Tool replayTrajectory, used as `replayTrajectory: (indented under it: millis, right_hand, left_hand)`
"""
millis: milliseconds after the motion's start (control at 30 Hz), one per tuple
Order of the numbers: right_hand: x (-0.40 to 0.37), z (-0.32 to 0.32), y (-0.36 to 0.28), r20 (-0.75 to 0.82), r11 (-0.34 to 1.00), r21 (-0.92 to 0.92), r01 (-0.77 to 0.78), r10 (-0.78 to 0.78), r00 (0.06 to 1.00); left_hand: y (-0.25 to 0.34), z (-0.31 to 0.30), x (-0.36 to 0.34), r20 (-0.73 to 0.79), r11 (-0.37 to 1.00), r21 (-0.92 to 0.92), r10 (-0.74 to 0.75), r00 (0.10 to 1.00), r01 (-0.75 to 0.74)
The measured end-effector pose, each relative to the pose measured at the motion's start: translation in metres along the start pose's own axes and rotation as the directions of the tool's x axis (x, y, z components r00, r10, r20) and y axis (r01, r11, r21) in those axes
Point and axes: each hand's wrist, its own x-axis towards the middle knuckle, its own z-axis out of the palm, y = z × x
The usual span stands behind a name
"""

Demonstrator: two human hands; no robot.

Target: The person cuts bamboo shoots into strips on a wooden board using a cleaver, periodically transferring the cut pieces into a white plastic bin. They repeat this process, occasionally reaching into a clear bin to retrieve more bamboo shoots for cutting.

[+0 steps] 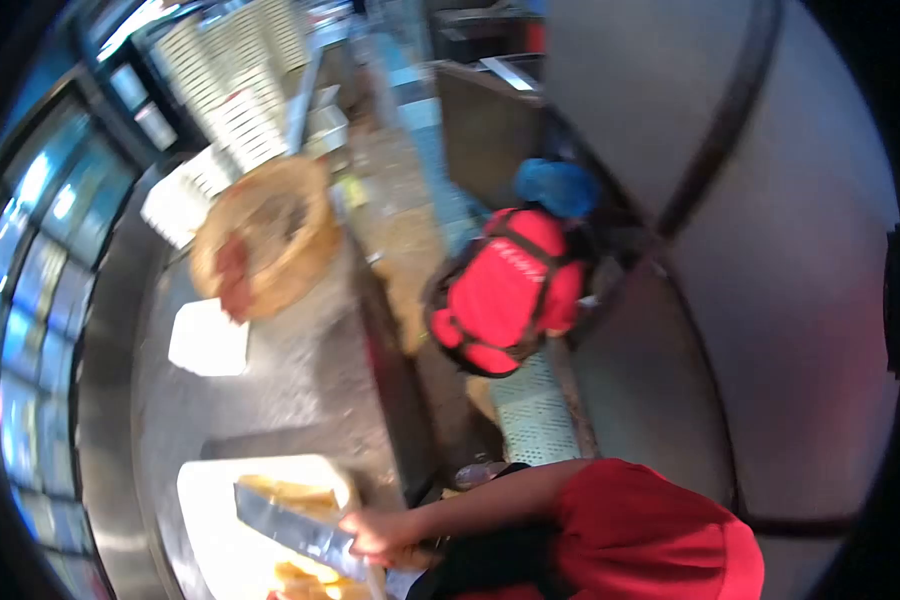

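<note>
My right hand [378, 536] is closed around a wide-bladed cleaver [295, 528], whose dark, flat blade lies slantwise across pale yellow food pieces [295, 495]. These pieces sit in a white, round-cornered tray [205, 520] on the metal worktop. More yellow pieces show below the blade near the bottom edge. Motion blurs the food, so its kind does not show. My left hand is outside the picture.
On the metal worktop [290, 390] stand a white container [210, 338] and a round wooden block [315, 225] with reddish meat [232, 275]. White slotted crates [250, 125] are stacked behind. A person in red [500, 290] with a blue cap bends in the aisle.
</note>
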Motion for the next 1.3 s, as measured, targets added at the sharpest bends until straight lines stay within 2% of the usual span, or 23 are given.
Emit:
replayTrajectory:
  millis: [33,67,100,133,167,200,233,333,400,433,500,567,633,733,767,833,867,933,967,1033,1133,1233,1300]
  right_hand:
    - [-0.008,-0.003,-0.003,0.023,0.991,0.126,0.035,-0.038,0.999]
    - [0.016,-0.005,0.043,0.044,0.835,-0.248,0.492,-0.498,0.866]
    - [0.009,-0.002,0.051,0.13,0.64,-0.5,0.583,-0.61,0.781]
    - [0.011,-0.016,0.047,0.235,0.383,-0.665,0.641,-0.707,0.667]
    - [-0.008,-0.001,0.0,-0.088,0.905,-0.415,0.096,-0.145,0.985]
    - [-0.009,-0.006,0.001,-0.081,0.852,-0.493,0.177,-0.248,0.965]
    - [-0.017,-0.004,-0.029,-0.206,0.994,0.026,-0.108,0.111,0.972]
    - [-0.02,-0.01,-0.054,-0.289,0.99,-0.095,-0.107,0.075,0.954]
    - [-0.016,-0.011,-0.062,-0.335,0.99,-0.124,-0.071,0.025,0.942]
    - [-0.02,-0.023,-0.066,-0.394,0.991,-0.127,-0.042,-0.012,0.919]
    - [-0.017,-0.025,-0.06,-0.428,0.99,-0.137,-0.031,-0.031,0.903]
    - [-0.014,-0.026,-0.055,-0.462,0.995,-0.097,-0.011,-0.035,0.886]
    - [-0.006,-0.027,-0.044,-0.471,0.994,-0.103,-0.022,-0.029,0.882]
    - [-0.001,-0.022,-0.044,-0.486,0.997,-0.069,-0.041,0.002,0.874]
    - [-0.001,-0.02,-0.044,-0.479,0.998,-0.033,-0.052,0.029,0.877]
    - [0.001,-0.02,-0.045,-0.496,0.998,-0.038,-0.056,0.03,0.868]
    - [0.001,-0.019,-0.046,-0.484,0.998,-0.049,-0.046,0.016,0.875]
    - [0.001,-0.02,-0.048,-0.463,0.998,-0.055,-0.043,0.013,0.886]
    - [0.001,-0.02,-0.049,-0.475,0.998,-0.047,-0.052,0.023,0.879]
    - [0.001,-0.023,-0.051,-0.443,0.997,-0.061,-0.047,0.015,0.896]
    - [0.001,-0.029,-0.045,-0.448,0.997,-0.055,-0.059,0.028,0.894]
    - [0.002,-0.024,-0.053,-0.397,0.998,-0.066,-0.001,-0.026,0.917]
    - [0.002,-0.026,-0.056,-0.389,0.99,-0.132,-0.057,0.001,0.921]
  left_hand:
    - [0.003,-0.01,0.008,0.043,0.996,0.078,-0.054,0.998,0.05]
    - [0.015,-0.041,0.036,0.332,0.848,-0.362,-0.271,0.904,0.387]
    - [0.025,-0.073,0.059,0.619,0.403,-0.567,-0.366,0.694,0.718]
    - [0.031,-0.096,0.069,0.545,0.369,-0.62,-0.432,0.718,0.693]
    - [0.026,-0.082,0.056,0.538,0.398,-0.578,-0.47,0.7,0.712]
    - [0.025,-0.096,0.066,0.524,0.447,-0.564,-0.456,0.72,0.694]
    - [0.024,-0.089,0.065,0.484,0.355,-0.666,-0.464,0.742,0.656]
    - [0.012,-0.085,0.067,0.427,0.317,-0.723,-0.494,0.758,0.614]
    - [0.005,-0.065,0.072,0.526,0.129,-0.739,-0.504,0.686,0.661]
    - [0.008,-0.06,0.091,0.512,0.094,-0.765,-0.512,0.69,0.637]
    - [-0.003,-0.05,0.12,0.597,0.208,-0.673,-0.413,0.688,0.71]
    - [-0.003,-0.018,0.135,0.34,0.435,-0.79,-0.277,0.899,0.432]
    - [0.008,-0.005,0.156,0.356,0.413,-0.808,-0.225,0.907,0.42]
    - [0.028,-0.008,0.183,0.243,0.356,-0.91,0.04,0.969,0.214]
    - [0.038,-0.013,0.187,0.233,0.337,-0.92,0.059,0.971,0.2]
    - [0.054,-0.037,0.199,0.039,0.265,-0.964,0.261,0.964,-0.033]
    - [0.061,-0.039,0.199,0.036,0.244,-0.969,0.278,0.96,-0.035]
    - [0.073,-0.043,0.194,-0.095,0.361,-0.869,0.549,0.83,-0.338]
    - [0.074,-0.048,0.19,-0.099,0.346,-0.874,0.559,0.823,-0.34]
    - [0.065,-0.059,0.182,0.046,0.493,-0.807,0.601,0.798,-0.325]
    - [0.052,-0.077,0.16,0.086,0.572,-0.755,0.57,0.817,-0.32]
    - [0.024,-0.097,0.134,0.216,0.673,-0.727,0.41,0.886,-0.135]
    - [-0.003,-0.111,0.116,0.239,0.702,-0.712,0.24,0.941,0.002]
